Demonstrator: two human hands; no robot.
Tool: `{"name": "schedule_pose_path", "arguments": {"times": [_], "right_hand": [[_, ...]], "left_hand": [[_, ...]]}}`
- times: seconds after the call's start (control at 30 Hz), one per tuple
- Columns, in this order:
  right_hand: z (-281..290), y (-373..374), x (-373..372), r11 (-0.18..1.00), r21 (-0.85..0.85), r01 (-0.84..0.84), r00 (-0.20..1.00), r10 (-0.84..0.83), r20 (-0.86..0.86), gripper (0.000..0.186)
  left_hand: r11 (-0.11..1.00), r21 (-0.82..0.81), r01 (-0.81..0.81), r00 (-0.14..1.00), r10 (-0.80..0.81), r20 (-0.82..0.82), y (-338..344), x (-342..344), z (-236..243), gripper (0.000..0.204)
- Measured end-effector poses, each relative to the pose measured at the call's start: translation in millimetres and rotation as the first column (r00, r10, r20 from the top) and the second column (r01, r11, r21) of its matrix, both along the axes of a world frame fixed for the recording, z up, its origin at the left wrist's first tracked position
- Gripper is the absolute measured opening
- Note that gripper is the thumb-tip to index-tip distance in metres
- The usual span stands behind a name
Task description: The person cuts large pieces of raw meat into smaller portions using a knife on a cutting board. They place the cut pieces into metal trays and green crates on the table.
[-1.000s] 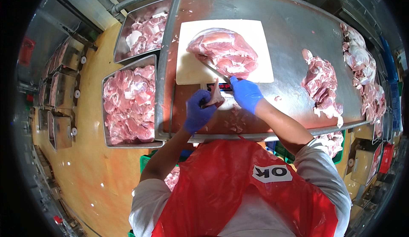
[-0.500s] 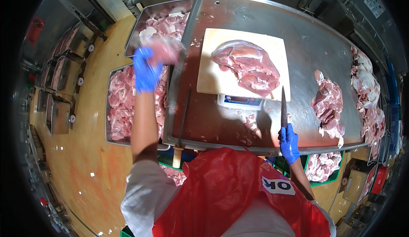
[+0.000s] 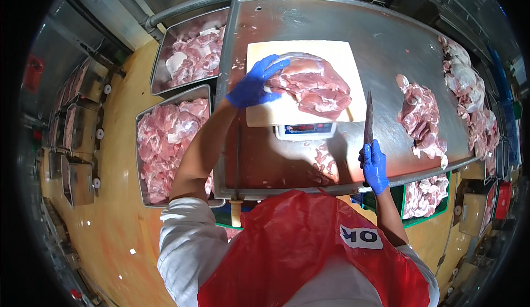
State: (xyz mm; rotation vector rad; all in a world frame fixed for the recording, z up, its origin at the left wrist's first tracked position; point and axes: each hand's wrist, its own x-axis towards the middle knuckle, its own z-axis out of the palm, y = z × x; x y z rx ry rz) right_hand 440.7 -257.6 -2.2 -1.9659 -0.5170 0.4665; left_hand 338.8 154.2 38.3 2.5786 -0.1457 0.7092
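A large cut of raw meat (image 3: 317,83) lies on a pale cutting board (image 3: 259,116), which rests on a small scale (image 3: 305,132). My left hand (image 3: 255,83), in a blue glove, touches the left end of this cut with its fingers stretched and spread over it. My right hand (image 3: 376,169), also blue-gloved, is closed round the handle of a knife (image 3: 369,120). The blade points away from me, just right of the board and apart from the meat.
Two metal trays of meat pieces (image 3: 193,59) (image 3: 165,141) stand left of the steel table (image 3: 331,20). More meat (image 3: 422,116) lies to the right. A long thin rod with a pale handle (image 3: 236,213) lies over the near edge. Small scraps (image 3: 326,163) sit near the scale.
My left hand has let go of a piece of meat over the trays and moved right onto the cut on the board. My right hand still holds the knife upright beside the board.
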Motion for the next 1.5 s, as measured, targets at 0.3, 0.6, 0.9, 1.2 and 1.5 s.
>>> {"name": "schedule_pose_path", "arguments": {"times": [0.3, 0.6, 0.9, 1.2, 1.5], "right_hand": [[-6, -16, 20, 0.979, 0.144, 0.141, 0.988, -0.131, -0.078, 0.021], [3, 58, 22, 0.937, 0.348, -0.025, 0.934, 0.146, -0.325, 0.025], [56, 148, 88, 0.9, 0.351, -0.258, 0.961, 0.278, -0.008, 0.035], [35, 93, -5, 0.886, 0.113, -0.45, 0.887, 0.458, -0.056, 0.045], [55, 134, -1, 0.828, -0.245, -0.505, 0.854, 0.521, 0.0, 0.022]], "left_hand": [[0.985, 0.173, 0.027, 0.969, -0.069, 0.236, -43, 53, 25, 0.042], [0.948, 0.284, -0.147, 0.989, 0.147, 0.022, -128, 57, 64, 0.028], [0.985, 0.125, -0.12, 0.981, 0.099, 0.166, -110, 50, 43, 0.023], [0.994, 0.004, -0.107, 0.977, 0.105, 0.188, -107, 40, 43, 0.021], [0.983, -0.165, -0.078, 0.992, 0.093, 0.085, -95, 37, 55, 0.024]]}}
